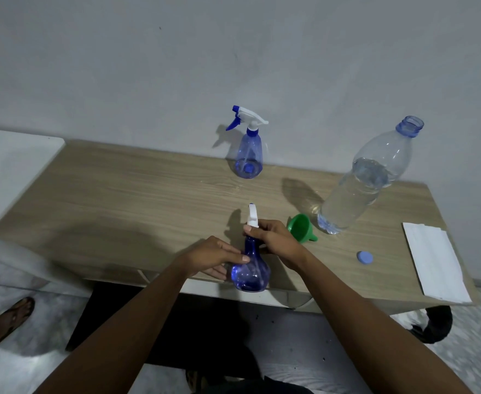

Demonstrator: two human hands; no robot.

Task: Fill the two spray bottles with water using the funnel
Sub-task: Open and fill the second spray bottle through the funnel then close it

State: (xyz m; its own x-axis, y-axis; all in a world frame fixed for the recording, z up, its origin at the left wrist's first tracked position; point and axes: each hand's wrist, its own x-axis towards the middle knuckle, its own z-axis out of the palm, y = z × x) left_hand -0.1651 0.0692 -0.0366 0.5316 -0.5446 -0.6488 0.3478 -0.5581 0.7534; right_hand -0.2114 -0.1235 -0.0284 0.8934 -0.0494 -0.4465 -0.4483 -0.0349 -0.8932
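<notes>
A dark blue spray bottle [251, 273] stands at the table's near edge. My left hand [216, 255] holds its round body from the left. My right hand [273, 239] grips its neck, just under the white spray head [252, 216]. A second, paler blue spray bottle [248, 155] with its white and blue trigger head on stands at the back by the wall. A green funnel [302, 226] lies on its side right of my right hand. A large clear water bottle [367, 180], uncapped and about two-thirds full, stands at the right.
The wooden table [137, 200] runs left to right against a grey wall. A blue bottle cap [365, 256] lies near the front right. White paper [432, 260] lies at the right end. A white surface [9, 166] adjoins the left end. A sandalled foot [9, 319] is on the floor, left.
</notes>
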